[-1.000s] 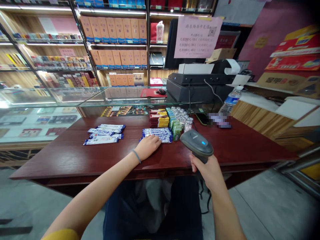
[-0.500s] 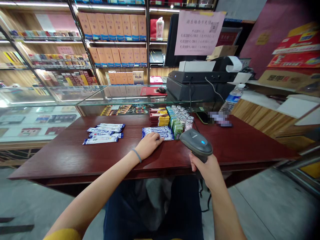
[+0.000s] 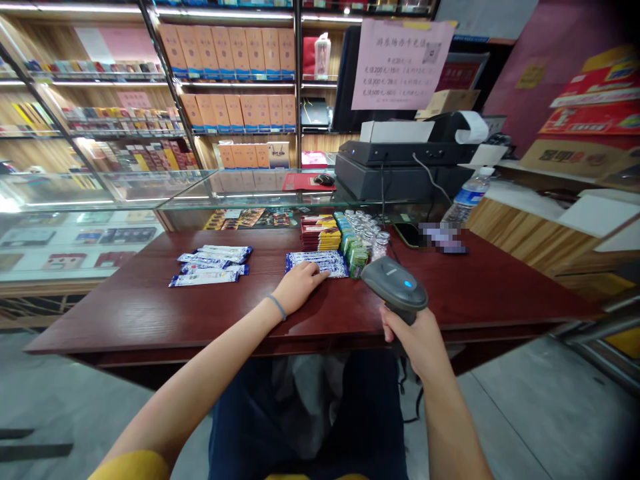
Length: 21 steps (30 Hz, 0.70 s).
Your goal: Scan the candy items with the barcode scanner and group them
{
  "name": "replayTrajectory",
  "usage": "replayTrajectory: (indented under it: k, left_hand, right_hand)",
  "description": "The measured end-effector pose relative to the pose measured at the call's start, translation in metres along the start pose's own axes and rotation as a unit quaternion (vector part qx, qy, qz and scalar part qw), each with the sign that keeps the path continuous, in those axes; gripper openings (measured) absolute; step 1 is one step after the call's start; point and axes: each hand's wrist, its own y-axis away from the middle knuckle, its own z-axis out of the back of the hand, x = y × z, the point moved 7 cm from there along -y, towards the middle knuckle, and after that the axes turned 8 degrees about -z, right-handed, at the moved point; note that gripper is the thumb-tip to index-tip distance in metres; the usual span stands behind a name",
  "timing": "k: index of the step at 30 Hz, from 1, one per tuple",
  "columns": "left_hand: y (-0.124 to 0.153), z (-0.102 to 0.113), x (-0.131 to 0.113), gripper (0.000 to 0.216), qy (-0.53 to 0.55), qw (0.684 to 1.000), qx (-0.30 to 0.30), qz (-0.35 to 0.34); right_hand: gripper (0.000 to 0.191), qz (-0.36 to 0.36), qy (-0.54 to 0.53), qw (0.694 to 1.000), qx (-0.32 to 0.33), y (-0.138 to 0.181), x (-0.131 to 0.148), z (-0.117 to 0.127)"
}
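My right hand [image 3: 417, 340] is closed round the handle of a grey barcode scanner [image 3: 395, 288], whose head with a blue light points toward the table's middle. My left hand [image 3: 300, 285] lies on the red-brown table [image 3: 150, 313], fingers stretched onto the near edge of a stack of blue-and-white snack packets [image 3: 320, 262]. Another small pile of the same blue-and-white packets [image 3: 213, 264] lies further left, apart from both hands.
Behind the stack stand red-yellow packs [image 3: 319, 233], green packs [image 3: 353, 257] and several small jars [image 3: 367, 233]. A phone [image 3: 407, 235] and water bottle [image 3: 465, 199] sit at the right. A register with printer [image 3: 400, 160] rests on the glass counter [image 3: 200, 190]; shelves of boxes behind.
My left hand's fingers have slid a little further onto the packet stack. The scanner and my right hand have stayed in place.
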Motion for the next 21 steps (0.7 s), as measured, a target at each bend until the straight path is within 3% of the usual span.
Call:
replayTrajectory:
  k: [13,17,21]
  left_hand:
    - [0.012,0.009,0.003,0.039,0.015,0.999,-0.049,-0.008]
    - [0.029,0.024,0.017,0.024,0.027,0.995,-0.088,0.036]
    - [0.06,0.033,0.038,0.013,0.038,0.991,-0.087,0.097]
  right_hand:
    - [0.019,0.017,0.001,1.0,-0.006,0.002,0.01,-0.003]
    - [0.02,0.025,0.005,1.0,-0.005,0.0,0.01,-0.006]
    - [0.022,0.024,0.022,0.999,-0.007,-0.001,0.007,-0.008]
